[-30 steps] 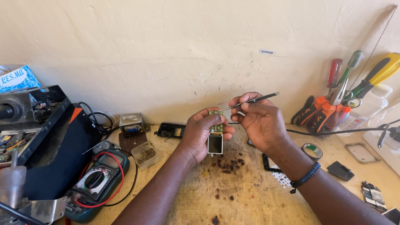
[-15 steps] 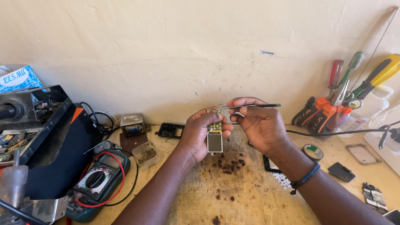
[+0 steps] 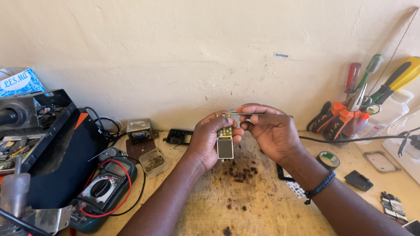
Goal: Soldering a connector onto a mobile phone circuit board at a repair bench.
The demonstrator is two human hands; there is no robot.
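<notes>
Head view, looking down at a wooden bench set against a cream wall; the landmark for all positions is the small circuit board held up over the middle of the bench. Largest item: a black machine housing far left of the board, at the bench's left edge. Between it and the board, low down, a green multimeter with red and black leads looped over it. Far right of the board, a cluster of screwdrivers and pliers with orange, red, green and yellow handles leans on the wall. Left of the board, near the wall, a small metal box, and below it a clear plastic tub. A black frame part lies just left of the board, behind the left wrist. Right of the board, a roll of tape lies flat. Dark burn spots mark the bench right below the board.

Left hand is closed around the board, fingers wrapped on its upper part, screen end pointing down, board upright. Right hand is just right of the board, pinching thin metal tweezers, which lie level with their tip at the board's top edge; contact too small to tell. A dark beaded bracelet sits on the right wrist.
</notes>
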